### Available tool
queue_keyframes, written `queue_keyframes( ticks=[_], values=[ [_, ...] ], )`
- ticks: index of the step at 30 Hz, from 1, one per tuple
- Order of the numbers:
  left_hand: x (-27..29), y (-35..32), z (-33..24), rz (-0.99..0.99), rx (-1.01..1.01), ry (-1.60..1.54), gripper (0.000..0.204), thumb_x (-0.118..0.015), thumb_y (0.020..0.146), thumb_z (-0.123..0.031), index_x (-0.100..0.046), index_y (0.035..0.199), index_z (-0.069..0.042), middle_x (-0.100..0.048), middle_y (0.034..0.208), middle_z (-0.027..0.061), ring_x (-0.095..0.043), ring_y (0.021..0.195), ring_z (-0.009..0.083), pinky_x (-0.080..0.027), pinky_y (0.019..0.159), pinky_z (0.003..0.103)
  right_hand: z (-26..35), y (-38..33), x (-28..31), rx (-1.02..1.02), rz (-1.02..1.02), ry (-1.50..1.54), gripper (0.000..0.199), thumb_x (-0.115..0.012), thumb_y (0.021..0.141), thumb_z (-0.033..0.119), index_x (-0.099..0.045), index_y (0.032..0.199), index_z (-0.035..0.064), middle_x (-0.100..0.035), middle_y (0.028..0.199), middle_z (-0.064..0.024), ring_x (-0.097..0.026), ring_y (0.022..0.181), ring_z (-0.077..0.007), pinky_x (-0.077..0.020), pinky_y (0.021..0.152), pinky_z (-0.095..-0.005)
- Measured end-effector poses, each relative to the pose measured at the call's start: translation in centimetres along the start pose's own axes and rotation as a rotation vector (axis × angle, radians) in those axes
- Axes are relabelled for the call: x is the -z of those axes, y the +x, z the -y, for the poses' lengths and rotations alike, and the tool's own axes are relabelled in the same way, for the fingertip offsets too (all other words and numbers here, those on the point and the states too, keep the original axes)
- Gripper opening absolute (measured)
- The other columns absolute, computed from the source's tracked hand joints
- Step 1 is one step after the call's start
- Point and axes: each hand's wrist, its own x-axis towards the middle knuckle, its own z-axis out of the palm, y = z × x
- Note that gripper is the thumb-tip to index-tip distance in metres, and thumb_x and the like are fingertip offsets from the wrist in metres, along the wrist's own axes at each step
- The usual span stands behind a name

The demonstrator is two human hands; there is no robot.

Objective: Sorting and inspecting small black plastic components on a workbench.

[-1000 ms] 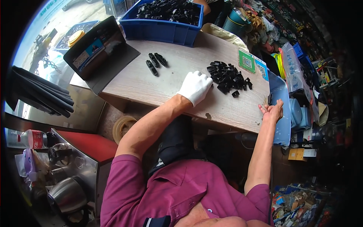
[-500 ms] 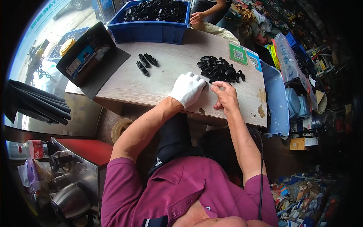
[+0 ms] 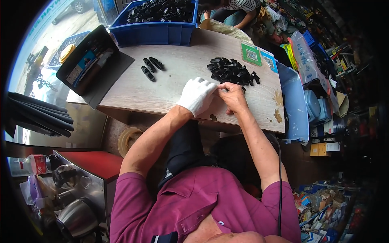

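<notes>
- Meeting over the near middle of the wooden table [image 3: 162, 87], both hands now touch at the fingertips, whereas a second ago they lay well apart.
- The left hand [image 3: 197, 95], in a white glove, rests on the tabletop with its fingers curled toward the right hand; half a second ago it lay in much the same spot.
- The right hand [image 3: 234, 97], bare, has come in from the table's right near corner, where it hung palm up off the edge a second ago; its fingers are now pressed together against the gloved fingertips, pinching something small and dark that I cannot make out.
- The pile of small black parts [image 3: 231, 71] lies just beyond the two hands, toward the far right of the table, and looks unchanged.
- Three longer black pieces [image 3: 150, 67] lie apart from the pile, left of centre toward the far edge, as before.
- A blue crate [image 3: 156, 31] full of black parts stands at the far edge.
- An open dark case [image 3: 90, 65] sits at the far left corner, partly over the edge.
- A green square card [image 3: 252, 54] lies near the far right corner.
- Another person's arm [image 3: 210, 9] shows beyond the crate.
</notes>
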Motion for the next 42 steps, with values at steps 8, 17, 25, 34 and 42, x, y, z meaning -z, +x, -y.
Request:
queue_keyframes(
  ticks=[8, 17, 25, 34, 42],
  values=[
    [-0.1, -0.4, -1.8, 0.023, 0.174, -0.343, 0.025, -0.064, 0.084, -0.012, -0.066, 0.109, -0.010, -0.070, 0.092, 0.0144, -0.066, 0.087, 0.0362, -0.053, 0.077, 0.045, -2.4, -0.2, 0.7, 0.131, 0.154, 0.539, 0.024, -0.069, 0.093, 0.023, -0.067, 0.095, -0.0006, -0.064, 0.069, -0.0031, -0.043, 0.037, -0.0079, -0.0434, 0.037, -0.0260],
    [-0.3, -0.7, -3.0, -0.270, 0.687, -0.819, 0.014, -0.060, 0.090, -0.011, -0.067, 0.101, -0.006, -0.069, 0.082, 0.0173, -0.069, 0.072, 0.0325, -0.054, 0.068, 0.039, -2.1, -1.6, -0.4, 0.112, 0.119, 0.527, 0.042, -0.076, 0.088, 0.035, -0.065, 0.104, -0.0022, -0.043, 0.050, 0.0043, -0.038, 0.038, -0.0076, -0.0418, 0.040, -0.0270],
    [0.3, -0.3, -3.2, -0.199, 0.937, -1.111, 0.017, -0.060, 0.089, -0.010, -0.066, 0.099, 0.001, -0.066, 0.071, 0.0083, -0.063, 0.060, 0.0126, -0.052, 0.059, 0.029, -2.5, -1.7, -1.1, 0.257, 0.160, 0.449, 0.040, -0.067, 0.094, 0.042, -0.064, 0.095, 0.0022, -0.047, 0.056, 0.0040, -0.043, 0.044, -0.0062, -0.0375, 0.042, -0.0235],
    [7.1, -5.0, 7.0, -0.422, 0.589, 0.524, 0.026, -0.071, 0.083, -0.037, -0.067, 0.095, -0.014, -0.065, 0.086, 0.0086, -0.061, 0.082, 0.0318, -0.050, 0.065, 0.043, -1.5, -2.8, -2.5, 0.183, 0.037, 0.594, 0.032, -0.052, 0.099, 0.033, -0.046, 0.077, 0.0109, -0.032, 0.049, 0.0038, -0.036, 0.037, -0.0089, -0.0471, 0.036, -0.0289],
    [7.6, -7.4, 8.8, -0.289, 0.416, 0.480, 0.011, -0.068, 0.079, -0.020, -0.061, 0.078, -0.012, -0.065, 0.078, 0.0065, -0.063, 0.076, 0.0291, -0.049, 0.061, 0.043, -1.2, -3.1, -2.5, 0.139, -0.027, 0.652, 0.028, -0.051, 0.098, 0.030, -0.046, 0.077, 0.0112, -0.030, 0.049, 0.0031, -0.035, 0.037, -0.0093, -0.0461, 0.034, -0.0298]
  ],
)
